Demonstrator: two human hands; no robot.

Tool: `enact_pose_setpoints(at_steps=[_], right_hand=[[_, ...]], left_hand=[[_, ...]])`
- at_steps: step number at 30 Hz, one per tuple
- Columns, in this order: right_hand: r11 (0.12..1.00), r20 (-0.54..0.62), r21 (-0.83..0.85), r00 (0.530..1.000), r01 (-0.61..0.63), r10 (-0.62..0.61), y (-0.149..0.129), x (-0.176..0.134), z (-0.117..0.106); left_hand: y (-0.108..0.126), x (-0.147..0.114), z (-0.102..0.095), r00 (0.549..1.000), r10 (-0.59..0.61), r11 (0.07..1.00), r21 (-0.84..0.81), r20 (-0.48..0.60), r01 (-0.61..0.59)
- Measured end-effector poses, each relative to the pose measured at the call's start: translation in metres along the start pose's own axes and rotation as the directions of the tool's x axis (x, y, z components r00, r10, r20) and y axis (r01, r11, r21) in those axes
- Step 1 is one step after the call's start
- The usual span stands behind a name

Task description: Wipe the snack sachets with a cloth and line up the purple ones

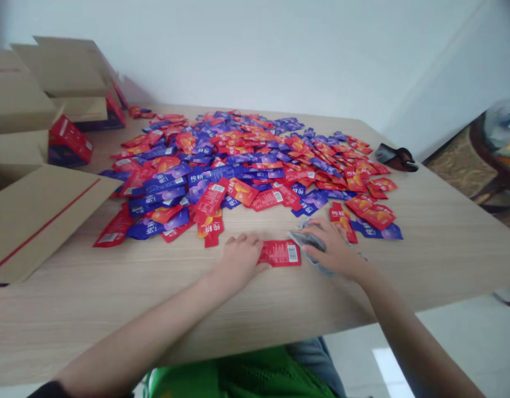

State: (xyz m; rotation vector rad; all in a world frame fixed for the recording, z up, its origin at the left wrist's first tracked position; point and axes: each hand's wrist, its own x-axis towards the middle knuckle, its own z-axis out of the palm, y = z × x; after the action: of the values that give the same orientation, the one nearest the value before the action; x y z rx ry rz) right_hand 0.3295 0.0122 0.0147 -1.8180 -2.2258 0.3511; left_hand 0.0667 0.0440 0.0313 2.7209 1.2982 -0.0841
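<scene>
A red drink pouch point(281, 253) lies on the table in front of me, its barcode end pointing right. My left hand point(242, 258) is closed over the left end of this pouch, so that end is hidden. Just beyond the barcode end, my right hand point(332, 249) grips a crumpled grey cloth point(312, 241), whose edges stick out around the fingers. Behind both hands spreads a large heap of red and purple pouches point(238, 160). A red pouch with an orange print point(211, 225) lies near my left fingertips.
Open cardboard boxes point(47, 210) stand on the left, one flap reaching over the table. Toward the back right lies a dark, glossy object point(396, 157) I cannot make out. A white wall point(255, 55) backs the table point(437, 237); a chair point(483, 149) stands beyond its right edge.
</scene>
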Motion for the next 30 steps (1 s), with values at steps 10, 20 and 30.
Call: enact_pose_setpoints(at_steps=[10, 20, 30], right_hand=[[0.959, 0.281, 0.064, 0.917, 0.275, -0.282, -0.029, 0.078, 0.004], [0.936, -0.277, -0.131, 0.894, 0.328, -0.352, -0.023, 0.292, -0.051], [0.995, -0.144, -0.043, 0.985, 0.094, -0.099, 0.019, 0.416, -0.01]], left_hand=[[-0.04, 0.053, 0.012, 0.994, 0.03, 0.961, -0.278, 0.108, 0.001], [-0.135, 0.2, -0.085, 0.879, -0.075, 0.982, 0.12, -0.47, 0.148], [-0.212, 0.333, -0.065, 0.922, -0.183, 0.958, 0.148, -0.34, 0.244]])
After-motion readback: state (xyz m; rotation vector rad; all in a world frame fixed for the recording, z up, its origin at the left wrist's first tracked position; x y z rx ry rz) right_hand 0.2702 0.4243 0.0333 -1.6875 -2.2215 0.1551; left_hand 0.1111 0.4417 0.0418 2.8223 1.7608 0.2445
